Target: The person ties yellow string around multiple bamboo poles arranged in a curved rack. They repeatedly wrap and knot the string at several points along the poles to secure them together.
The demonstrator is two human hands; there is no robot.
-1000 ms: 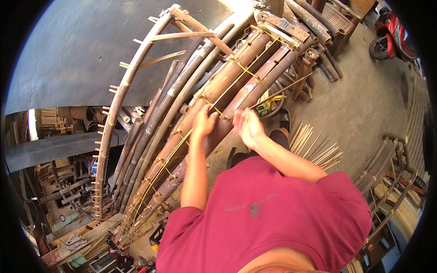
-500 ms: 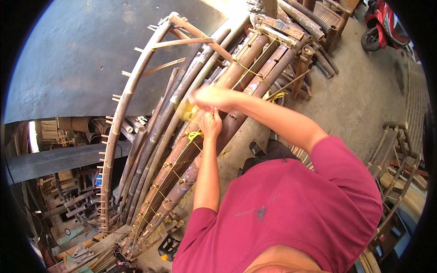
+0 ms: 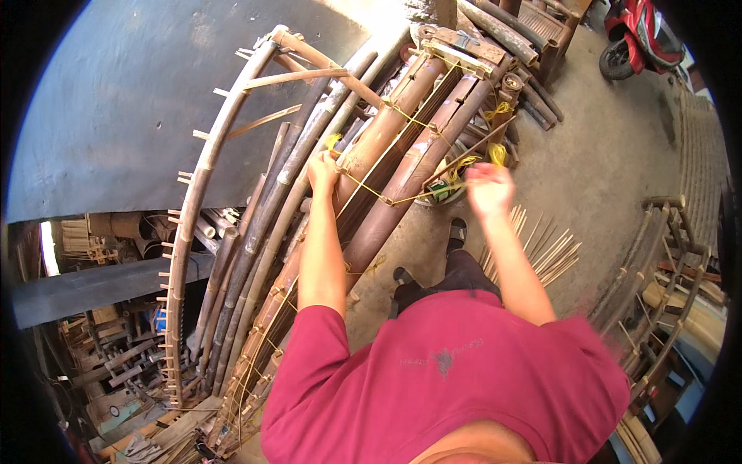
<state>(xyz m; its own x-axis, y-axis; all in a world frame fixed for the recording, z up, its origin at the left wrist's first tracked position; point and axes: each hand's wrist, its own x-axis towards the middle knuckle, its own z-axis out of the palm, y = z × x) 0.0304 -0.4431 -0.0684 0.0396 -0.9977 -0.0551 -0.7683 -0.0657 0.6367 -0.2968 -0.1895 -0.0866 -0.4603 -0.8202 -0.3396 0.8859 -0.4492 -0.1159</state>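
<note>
Two thick brown bamboo poles run side by side on a slant, with long thin slats lying between them. A yellow cord crosses both poles and is wound round small pegs on them. At the left pole's outer edge, my left hand is closed on the cord's end, and a yellow tuft shows just above its fingers. My right hand, slightly blurred, is out to the right of the poles. Its fingers are closed on the cord, which stretches taut to it from the right pole.
A curved bamboo frame with pegs leans by the blue-grey wall. Long dark poles lie beside it. A bucket and thin sticks are right of the poles. A red motorbike stands far right.
My right hand has swung from the left pole across to the right, drawing the cord over both poles. My left hand has shifted up and left to the pole's outer edge.
</note>
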